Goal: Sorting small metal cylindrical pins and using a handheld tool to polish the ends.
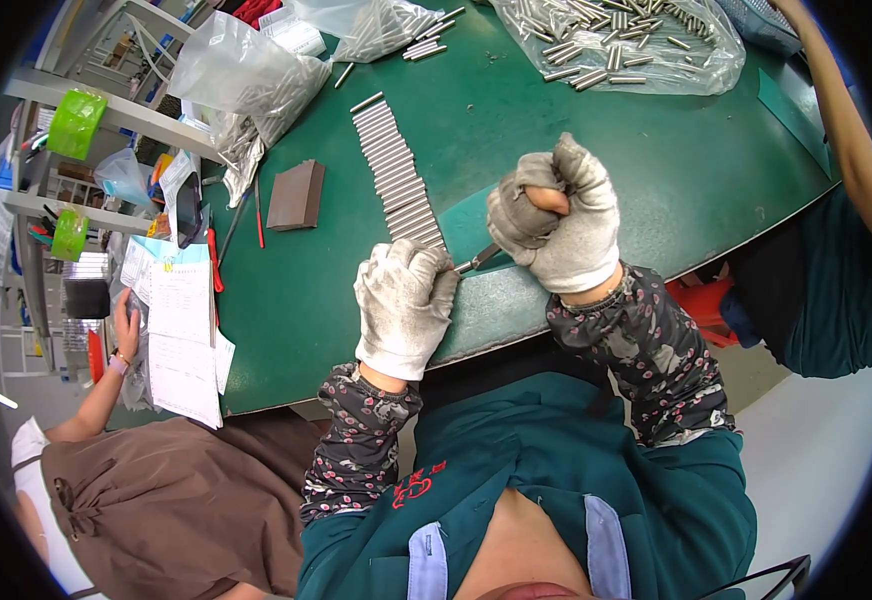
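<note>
My left hand [406, 300], in a whitish work glove, is curled at the near end of a row of metal pins [392, 165]. The pins lie side by side on the green table. Whatever those fingers grip is hidden under them. In my right hand [564, 220], also gloved, with one bare fingertip showing, is a slim dark-handled tool [485, 257]. Its narrow metal end points left and meets the thumb side of my left hand. The tool's exact kind is too small to tell.
A brown block [296, 195] stands left of the row. Plastic bags of metal pins [251, 85] and an open bag of pins [621, 50] lie at the back. Papers [184, 330] cover the left edge. A co-worker's hand [127, 328] is there; another person's arm [841, 110] is at right.
</note>
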Demonstrator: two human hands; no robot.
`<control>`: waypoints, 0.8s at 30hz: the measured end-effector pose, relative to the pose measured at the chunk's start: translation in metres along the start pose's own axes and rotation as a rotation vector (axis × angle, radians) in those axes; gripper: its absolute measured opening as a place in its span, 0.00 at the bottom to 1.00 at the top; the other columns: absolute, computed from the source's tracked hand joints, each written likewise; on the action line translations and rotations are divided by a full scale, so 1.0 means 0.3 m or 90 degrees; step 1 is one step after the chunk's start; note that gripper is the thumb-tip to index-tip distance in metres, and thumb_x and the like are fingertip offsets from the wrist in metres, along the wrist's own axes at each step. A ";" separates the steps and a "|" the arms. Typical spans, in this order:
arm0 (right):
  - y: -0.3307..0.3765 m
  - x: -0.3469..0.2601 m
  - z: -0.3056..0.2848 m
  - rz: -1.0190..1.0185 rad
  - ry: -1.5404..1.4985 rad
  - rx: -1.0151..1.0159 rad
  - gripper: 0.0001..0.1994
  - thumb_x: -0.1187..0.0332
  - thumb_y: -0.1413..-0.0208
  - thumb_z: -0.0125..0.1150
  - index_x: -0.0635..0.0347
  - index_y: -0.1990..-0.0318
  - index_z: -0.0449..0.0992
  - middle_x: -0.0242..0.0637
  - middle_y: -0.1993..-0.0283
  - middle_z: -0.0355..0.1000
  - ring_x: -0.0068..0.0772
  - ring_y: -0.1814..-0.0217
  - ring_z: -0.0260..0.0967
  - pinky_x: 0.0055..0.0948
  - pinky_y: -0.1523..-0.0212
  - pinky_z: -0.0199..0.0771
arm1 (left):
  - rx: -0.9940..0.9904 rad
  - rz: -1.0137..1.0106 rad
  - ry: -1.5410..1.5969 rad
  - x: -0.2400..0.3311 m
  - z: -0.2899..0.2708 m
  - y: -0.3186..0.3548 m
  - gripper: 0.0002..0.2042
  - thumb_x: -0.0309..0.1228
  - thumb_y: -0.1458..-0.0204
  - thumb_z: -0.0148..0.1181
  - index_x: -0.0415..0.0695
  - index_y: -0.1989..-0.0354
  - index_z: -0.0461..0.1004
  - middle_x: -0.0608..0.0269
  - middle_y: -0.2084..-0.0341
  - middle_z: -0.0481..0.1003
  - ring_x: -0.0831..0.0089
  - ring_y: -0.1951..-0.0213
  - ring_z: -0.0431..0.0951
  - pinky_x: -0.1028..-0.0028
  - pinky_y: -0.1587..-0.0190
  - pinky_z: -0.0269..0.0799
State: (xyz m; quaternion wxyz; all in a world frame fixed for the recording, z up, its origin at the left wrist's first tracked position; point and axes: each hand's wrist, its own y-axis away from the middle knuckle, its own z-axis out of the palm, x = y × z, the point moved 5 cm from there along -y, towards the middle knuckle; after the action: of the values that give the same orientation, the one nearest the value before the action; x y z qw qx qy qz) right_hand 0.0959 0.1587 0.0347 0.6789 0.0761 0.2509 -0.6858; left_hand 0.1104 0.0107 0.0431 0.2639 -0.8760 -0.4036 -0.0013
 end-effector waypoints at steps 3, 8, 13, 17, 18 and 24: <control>0.000 0.006 -0.007 -0.007 0.011 -0.002 0.24 0.50 0.41 0.39 0.48 0.88 0.51 0.25 0.92 0.43 0.22 0.90 0.40 0.23 0.89 0.41 | 0.006 0.004 0.008 0.000 0.001 -0.002 0.08 0.25 0.64 0.65 0.46 0.74 0.72 0.64 0.75 0.71 0.62 0.69 0.70 0.66 0.66 0.65; 0.004 0.005 -0.008 -0.012 -0.001 0.009 0.23 0.52 0.41 0.40 0.49 0.87 0.52 0.25 0.91 0.44 0.21 0.90 0.39 0.22 0.89 0.42 | 0.007 0.004 0.014 -0.001 0.001 -0.001 0.08 0.25 0.64 0.65 0.46 0.74 0.72 0.65 0.75 0.71 0.63 0.69 0.70 0.66 0.66 0.65; 0.006 0.004 -0.005 -0.010 -0.011 0.008 0.23 0.51 0.41 0.40 0.49 0.87 0.52 0.25 0.91 0.44 0.21 0.90 0.39 0.22 0.89 0.42 | 0.004 0.003 0.010 0.000 0.000 -0.002 0.08 0.25 0.64 0.65 0.47 0.75 0.72 0.65 0.75 0.71 0.63 0.69 0.70 0.66 0.66 0.65; 0.006 0.006 -0.004 -0.016 0.009 0.014 0.24 0.51 0.41 0.39 0.49 0.87 0.52 0.25 0.91 0.44 0.20 0.90 0.39 0.21 0.89 0.41 | -0.005 -0.002 0.003 0.002 0.001 -0.003 0.08 0.25 0.64 0.65 0.47 0.74 0.72 0.65 0.75 0.71 0.63 0.68 0.70 0.66 0.66 0.65; 0.003 0.008 -0.001 -0.010 0.017 0.008 0.24 0.50 0.41 0.38 0.49 0.87 0.52 0.25 0.91 0.44 0.20 0.90 0.39 0.21 0.89 0.41 | -0.009 -0.004 0.006 -0.001 0.001 -0.003 0.08 0.26 0.64 0.65 0.47 0.74 0.72 0.65 0.75 0.71 0.63 0.68 0.70 0.66 0.66 0.65; -0.009 0.017 0.000 0.023 0.053 0.024 0.24 0.50 0.41 0.38 0.49 0.86 0.51 0.24 0.90 0.44 0.19 0.90 0.38 0.22 0.88 0.39 | -0.023 -0.013 0.024 -0.009 0.010 -0.004 0.08 0.26 0.64 0.64 0.47 0.74 0.72 0.65 0.75 0.71 0.63 0.68 0.70 0.66 0.65 0.64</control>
State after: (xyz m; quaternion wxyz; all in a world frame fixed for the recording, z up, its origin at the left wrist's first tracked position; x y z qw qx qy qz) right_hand 0.0930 0.1540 0.0332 0.6786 0.1224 0.2645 -0.6742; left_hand 0.1071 0.0110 0.0405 0.2552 -0.8764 -0.4075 -0.0279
